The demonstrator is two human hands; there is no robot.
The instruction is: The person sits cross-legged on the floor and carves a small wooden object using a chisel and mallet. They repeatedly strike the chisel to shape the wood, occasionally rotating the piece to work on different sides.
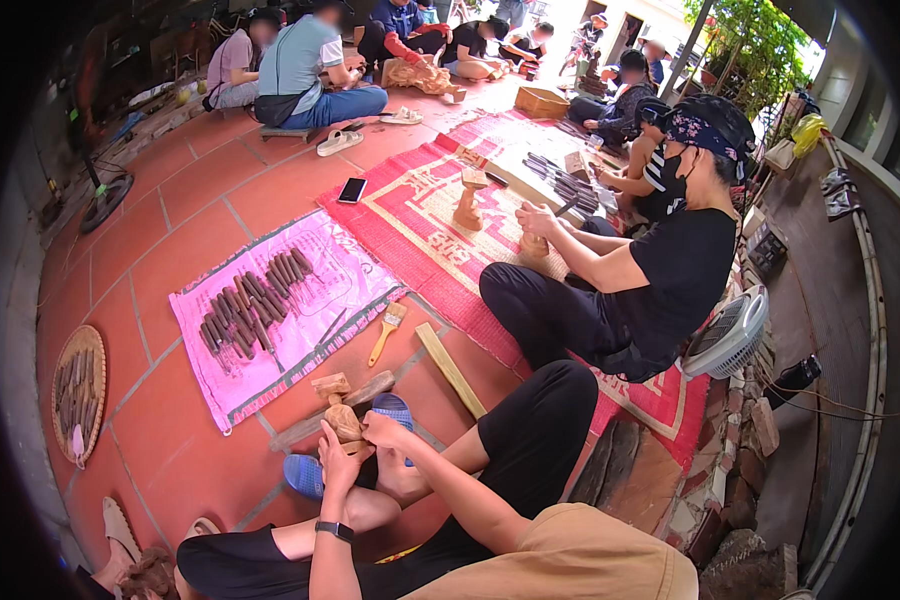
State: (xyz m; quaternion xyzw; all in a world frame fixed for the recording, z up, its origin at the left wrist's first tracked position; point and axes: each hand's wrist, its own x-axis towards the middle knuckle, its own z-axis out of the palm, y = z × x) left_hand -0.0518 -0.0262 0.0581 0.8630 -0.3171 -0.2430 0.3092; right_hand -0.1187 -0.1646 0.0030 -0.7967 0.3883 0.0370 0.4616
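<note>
A pale carved wooden piece (344, 424) rests low between my knees, above my blue sandals (306, 476). My left hand (338, 458) is closed around its near left side. On its right side my right hand (386, 432) is closed too, fingers bent against the wood; whether a small tool is in them I cannot tell. A block-like wooden end (330, 384) shows just beyond the carving, next to a rough wood stick (370, 386) on the tiles. Past my feet, several dark-handled carving tools (245, 315) lie in rows on a pink sheet (210, 385).
A yellow-handled brush (386, 334) and a wooden strip (450, 372) lie ahead. A round basket (98, 350) of tools is at left. On the red mat (410, 215), a co-worker (660, 260) holds another carving beside a fan (732, 332). A phone (352, 190) lies farther off.
</note>
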